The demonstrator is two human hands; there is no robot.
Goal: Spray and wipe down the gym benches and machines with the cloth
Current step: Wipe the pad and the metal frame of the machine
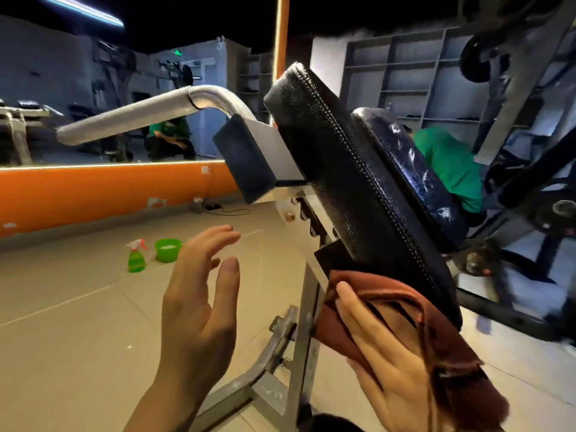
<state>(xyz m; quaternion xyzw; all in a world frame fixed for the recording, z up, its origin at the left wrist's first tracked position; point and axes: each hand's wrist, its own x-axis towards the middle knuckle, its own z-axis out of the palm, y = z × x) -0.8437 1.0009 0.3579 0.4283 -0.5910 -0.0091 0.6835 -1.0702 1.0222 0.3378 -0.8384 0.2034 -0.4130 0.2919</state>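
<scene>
A black padded bench cushion (352,182) tilts steeply on a silver metal frame (299,353). My right hand (383,363) presses a rust-brown cloth (436,332) with straight fingers against the lower edge of the cushion. My left hand (199,307) hovers in the air left of the frame, fingers spread and holding nothing. A green spray bottle (136,256) with a white and red trigger stands on the floor further off. A second black pad (414,173) behind the first shows white streaks.
A green bowl (168,249) sits beside the bottle on the tiled floor. A padded silver handle bar (131,118) juts left from the machine. An orange-trimmed mirror wall (109,194) runs behind. A person in a green shirt (448,169) crouches behind the pads. Dark machine parts crowd the right.
</scene>
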